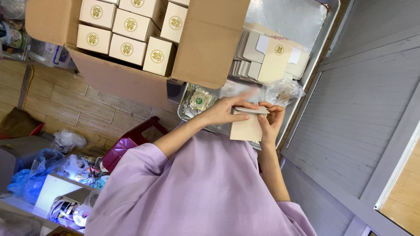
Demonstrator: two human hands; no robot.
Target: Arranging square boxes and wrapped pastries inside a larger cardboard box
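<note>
Large brown carton (205, 39) sits open at top of view, already holding rows of closed cream boxes with a round gold emblem (127, 26); flaps splayed outward. Beside it a metal tray (302, 17) on the table, carrying a stack of flat unfolded box blanks (267, 54), a wrapped round cake in clear film (199, 100) and a crumpled clear bag (282, 89). Below, the wearer's lilac sleeves; a dark red stool (131, 140) and plastic-bag clutter on the tiled floor at left. Small cream box (247, 124) is held up between both hands, just above the tray's near edge, lid flap at its top tilted partway down. Step in hand, by my reading: closing the box, the top flap being folded over. Left hand (223, 111) wraps the box from the side, fingers curled across the upper edge and pressing on the flap. Right hand (271, 120) grasps the opposite side, fingertips pinched at the flap's corner; both grips closed on the box, not loose. Whether anything is inside the box cannot be told. Next move likely calls for tucking the flap tab into the slot with a steady counter-hold, so the thin card does not buckle.
</note>
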